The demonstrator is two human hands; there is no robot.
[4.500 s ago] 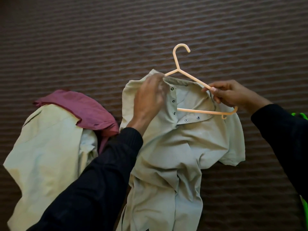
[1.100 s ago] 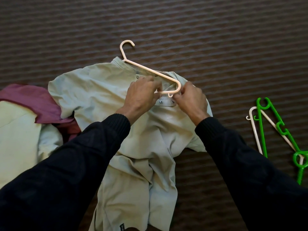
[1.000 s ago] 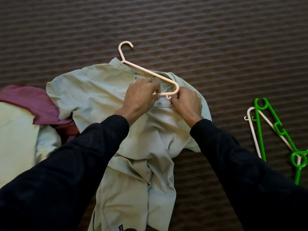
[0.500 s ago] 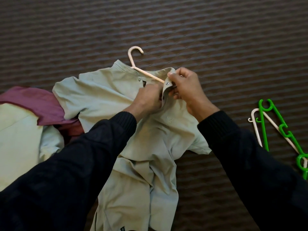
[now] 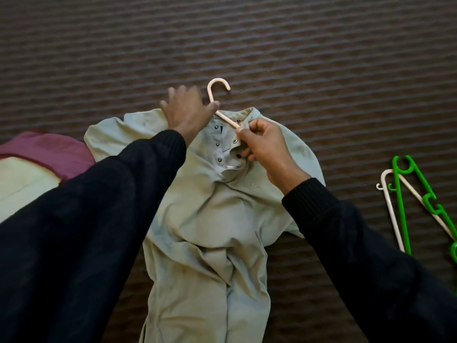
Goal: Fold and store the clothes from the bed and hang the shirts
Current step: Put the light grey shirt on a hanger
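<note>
On the bed [image 5: 321, 58], a pale shirt [image 5: 212, 219] is being laid out flat with a hanger [image 5: 218, 100] being worked into its neck; only the hook and one arm of the hanger are showing, the rest being hidden under the cloth. The collar by the snap placket is being pinched between the closed fingers of the right hand [image 5: 264, 147], touching the hanger's arm. The left hand [image 5: 186, 112] is being held open and spread over the shirt's left shoulder, its thumb against the hanger's neck; whether anything is being gripped beneath the palm cannot be told. The snaps are being left undone. This shirt is judged nearly on its hanger but not yet hung. Beside it, a red garment [image 5: 57, 152] and another pale garment [image 5: 22, 184] are lying unfolded, so folding and storing are judged still to be done. Spare hangers [image 5: 405, 206] are lying well apart on the right.
</note>
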